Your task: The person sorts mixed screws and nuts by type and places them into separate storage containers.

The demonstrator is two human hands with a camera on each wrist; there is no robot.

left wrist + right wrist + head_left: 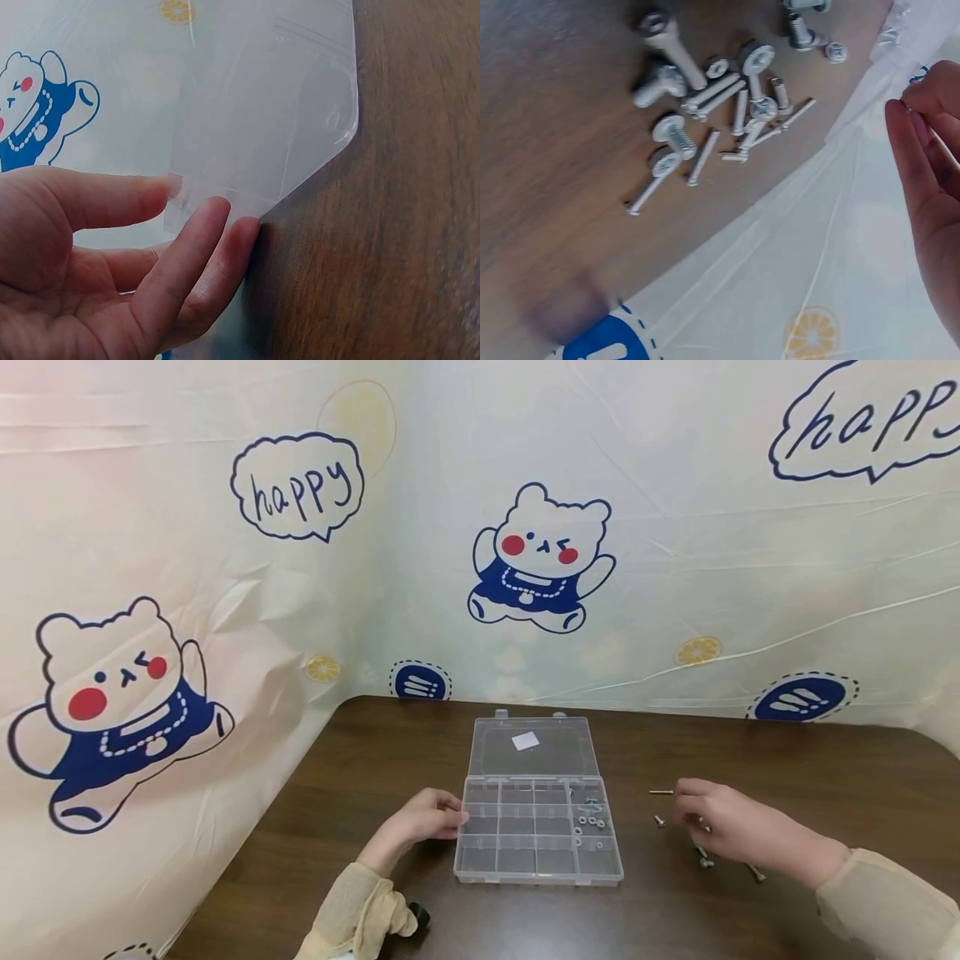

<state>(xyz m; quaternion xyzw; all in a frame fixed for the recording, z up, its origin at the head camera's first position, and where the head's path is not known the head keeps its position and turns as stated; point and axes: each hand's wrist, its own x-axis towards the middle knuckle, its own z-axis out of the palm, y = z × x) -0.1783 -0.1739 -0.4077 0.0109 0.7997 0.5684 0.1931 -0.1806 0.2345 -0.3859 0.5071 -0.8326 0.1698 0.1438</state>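
While screws (pixel 739 112) litter the table (pixel 360 760), cloth (pixel 420 568) hangs behind.

Brown table (pixel 307 827) beneath left grip (pixel 429 816) and right grip (pixel 716 818); backdrop (pixel 690 543), possibly cloth, beyond both; winking bear print (pixel 536 560) between.

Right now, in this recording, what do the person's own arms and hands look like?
The left hand and right hand are bare, with no gloves or rings visible. The left sleeve and right sleeve are plain beige; the left is bunched in folds. A small black object shows beside the left sleeve, too unclear to identify.
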